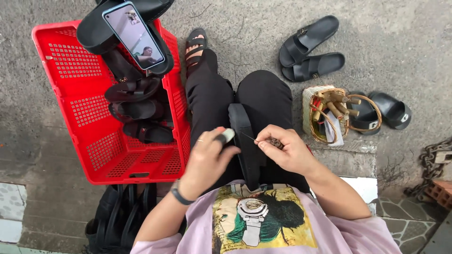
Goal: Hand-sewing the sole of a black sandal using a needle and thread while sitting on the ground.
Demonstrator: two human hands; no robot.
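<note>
On the lap a black sole (pixel 245 136) stands on edge; the left hand (pixel 207 157) pinches its rim, closed; the right hand (pixel 287 150) pinches a needle (pixel 248 137); stiff, light, probably best gripped edgewise; the crate (pixel 70 84) lies left of it.

A slim rectangular smartphone with a lit screen (pixel 133 35) lies at about eleven o'clock in the head view, propped on a black rubber sandal (pixel 96 30) at the far end of the red perforated plastic crate (pixel 70 84); the long side of the phone tilts from upper left to lower right; its dark frame borders a pale grey-lilac display, which shows a small inset picture near the top and a seated person low down; there are no packages, labels or signs.
</note>
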